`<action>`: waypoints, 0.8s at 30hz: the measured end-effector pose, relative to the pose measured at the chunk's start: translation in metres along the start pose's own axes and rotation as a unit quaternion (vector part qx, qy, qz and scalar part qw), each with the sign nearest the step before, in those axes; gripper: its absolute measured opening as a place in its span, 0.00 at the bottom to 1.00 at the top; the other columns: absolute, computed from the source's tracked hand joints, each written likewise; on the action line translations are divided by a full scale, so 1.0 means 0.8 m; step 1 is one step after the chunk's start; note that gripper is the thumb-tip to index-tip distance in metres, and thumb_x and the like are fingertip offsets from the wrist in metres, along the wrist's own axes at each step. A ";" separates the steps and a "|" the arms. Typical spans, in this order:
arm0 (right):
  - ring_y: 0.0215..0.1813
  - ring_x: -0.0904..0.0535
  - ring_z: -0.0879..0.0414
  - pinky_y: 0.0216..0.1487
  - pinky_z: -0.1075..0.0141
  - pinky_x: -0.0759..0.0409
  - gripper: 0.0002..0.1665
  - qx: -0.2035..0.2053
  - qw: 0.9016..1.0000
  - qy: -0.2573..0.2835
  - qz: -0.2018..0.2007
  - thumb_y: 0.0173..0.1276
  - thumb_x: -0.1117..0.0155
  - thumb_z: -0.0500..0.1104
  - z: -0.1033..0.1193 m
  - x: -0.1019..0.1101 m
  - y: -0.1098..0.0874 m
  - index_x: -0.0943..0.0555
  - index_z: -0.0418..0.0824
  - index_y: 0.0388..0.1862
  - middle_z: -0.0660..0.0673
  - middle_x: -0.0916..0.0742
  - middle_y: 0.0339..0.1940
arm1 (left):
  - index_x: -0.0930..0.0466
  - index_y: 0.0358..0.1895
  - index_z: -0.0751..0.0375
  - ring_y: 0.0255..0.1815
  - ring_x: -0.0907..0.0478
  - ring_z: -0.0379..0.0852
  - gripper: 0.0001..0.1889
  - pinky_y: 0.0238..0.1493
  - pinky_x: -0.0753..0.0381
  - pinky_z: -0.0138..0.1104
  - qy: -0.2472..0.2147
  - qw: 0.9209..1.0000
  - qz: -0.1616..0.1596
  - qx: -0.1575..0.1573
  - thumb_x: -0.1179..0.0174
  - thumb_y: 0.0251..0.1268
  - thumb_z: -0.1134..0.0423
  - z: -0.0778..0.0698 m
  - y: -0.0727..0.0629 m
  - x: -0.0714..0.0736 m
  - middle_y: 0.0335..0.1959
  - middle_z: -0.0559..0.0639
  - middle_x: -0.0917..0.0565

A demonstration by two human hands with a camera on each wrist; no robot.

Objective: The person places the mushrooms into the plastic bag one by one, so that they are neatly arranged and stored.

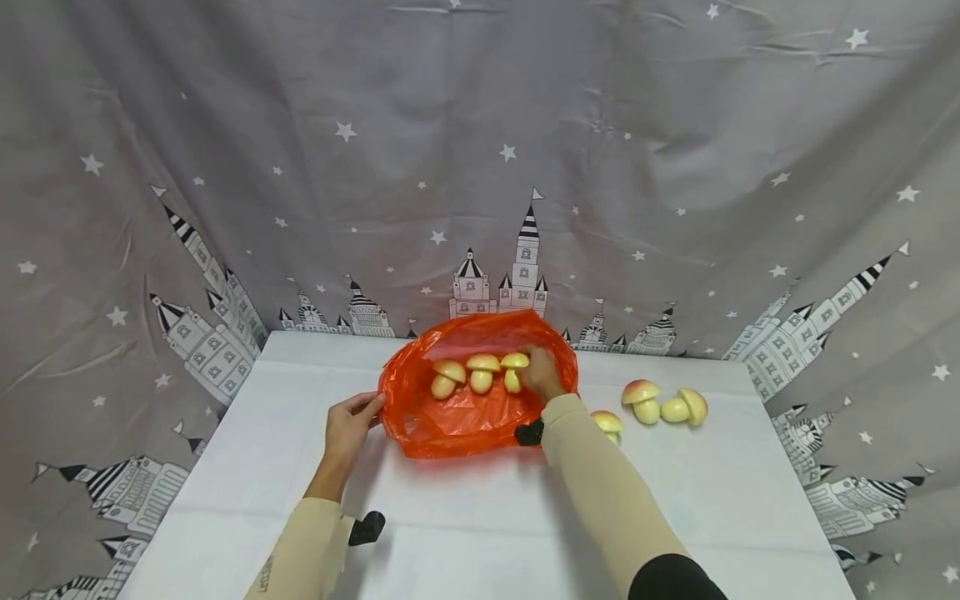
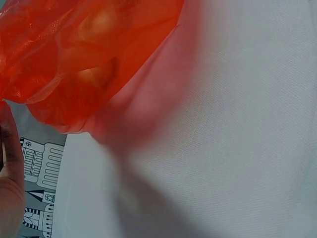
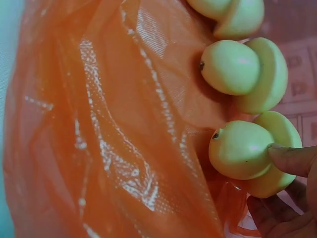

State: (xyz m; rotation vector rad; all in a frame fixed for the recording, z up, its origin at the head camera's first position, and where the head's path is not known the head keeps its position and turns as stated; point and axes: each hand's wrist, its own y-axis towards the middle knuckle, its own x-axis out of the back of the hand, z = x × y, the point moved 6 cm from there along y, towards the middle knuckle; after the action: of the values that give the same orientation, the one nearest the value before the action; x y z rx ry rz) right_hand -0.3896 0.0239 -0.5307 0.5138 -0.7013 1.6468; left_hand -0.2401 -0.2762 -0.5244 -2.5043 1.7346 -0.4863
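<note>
An orange-red plastic bag (image 1: 461, 425) lies spread with its mouth wide. My left hand (image 1: 347, 429) pinches the bag's left rim between thumb and fingers; in the left wrist view only part of that hand (image 2: 11, 168) shows at the edge. Inside the bag, my right hand (image 1: 543, 375) holds a yellow toy mushroom (image 3: 242, 151), thumb on its stem and fingers under its cap. Two more toy mushrooms, a middle one (image 1: 482, 372) and a left one (image 1: 447, 377), lie in a row beside it.
On the white-covered table (image 1: 720, 500), right of the bag, lie two red-capped toy mushrooms (image 1: 642, 402) (image 1: 686, 407). Another mushroom (image 1: 607, 422) is partly hidden by the right sleeve (image 1: 600, 483). A grey curtain (image 1: 420, 208) with castles and stars hangs behind the table.
</note>
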 end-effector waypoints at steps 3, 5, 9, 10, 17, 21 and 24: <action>0.57 0.28 0.43 0.65 0.54 0.29 0.26 -0.001 1.000 0.005 0.006 0.63 0.38 0.31 -0.001 -0.003 0.000 0.24 0.36 0.62 0.38 0.20 0.56 | 0.23 0.58 0.69 0.42 0.19 0.42 0.22 0.46 0.20 0.24 0.006 1.000 0.001 0.005 0.44 0.70 0.55 0.000 -0.001 0.000 0.54 0.64 0.21; 0.55 0.27 0.43 0.64 0.54 0.28 0.27 -0.003 1.000 0.009 0.011 0.63 0.39 0.31 -0.002 -0.004 -0.001 0.25 0.36 0.63 0.38 0.19 0.56 | 0.23 0.58 0.68 0.43 0.19 0.43 0.22 0.47 0.20 0.25 0.008 1.000 0.001 0.007 0.44 0.70 0.54 0.000 -0.002 -0.001 0.54 0.63 0.21; 0.54 0.26 0.44 0.64 0.53 0.28 0.28 0.005 1.000 0.008 0.017 0.64 0.41 0.30 -0.002 -0.007 -0.001 0.27 0.36 0.64 0.38 0.20 0.57 | 0.23 0.57 0.69 0.42 0.18 0.41 0.21 0.46 0.20 0.25 0.001 1.000 0.001 -0.003 0.44 0.70 0.55 -0.002 -0.001 -0.001 0.53 0.64 0.20; 0.54 0.26 0.44 0.64 0.53 0.28 0.28 0.005 1.000 0.009 0.019 0.64 0.41 0.30 -0.002 -0.007 -0.001 0.27 0.36 0.65 0.37 0.20 0.57 | 0.22 0.56 0.69 0.41 0.18 0.40 0.21 0.45 0.20 0.25 -0.001 1.000 -0.001 -0.005 0.44 0.70 0.56 -0.002 -0.001 0.000 0.53 0.63 0.20; 0.55 0.26 0.43 0.65 0.53 0.29 0.28 0.020 0.999 -0.004 0.031 0.64 0.42 0.30 0.004 -0.011 0.000 0.28 0.34 0.65 0.36 0.20 0.57 | 0.22 0.56 0.70 0.38 0.19 0.37 0.20 0.44 0.20 0.23 -0.005 1.000 -0.002 -0.003 0.44 0.70 0.57 0.000 -0.001 0.002 0.52 0.63 0.20; 0.54 0.25 0.43 0.64 0.53 0.27 0.29 0.021 0.999 0.007 0.034 0.63 0.40 0.30 0.008 -0.009 0.000 0.29 0.33 0.65 0.36 0.20 0.57 | 0.22 0.56 0.70 0.39 0.19 0.37 0.20 0.44 0.20 0.23 -0.003 1.000 0.000 -0.005 0.44 0.71 0.56 -0.001 -0.003 0.002 0.52 0.63 0.20; 0.57 0.26 0.42 0.64 0.52 0.27 0.31 0.027 0.999 0.025 0.034 0.63 0.37 0.31 0.014 -0.007 0.001 0.30 0.32 0.66 0.35 0.21 0.60 | 0.22 0.56 0.71 0.36 0.19 0.35 0.21 0.42 0.19 0.23 -0.010 1.000 -0.001 -0.011 0.43 0.70 0.57 -0.001 -0.003 0.002 0.51 0.63 0.19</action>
State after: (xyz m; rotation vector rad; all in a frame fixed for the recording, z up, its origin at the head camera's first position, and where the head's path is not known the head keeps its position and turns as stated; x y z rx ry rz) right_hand -0.3897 0.0123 -0.5268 0.4900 -0.6453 1.7406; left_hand -0.2373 -0.2768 -0.5226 -2.5162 1.7407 -0.4437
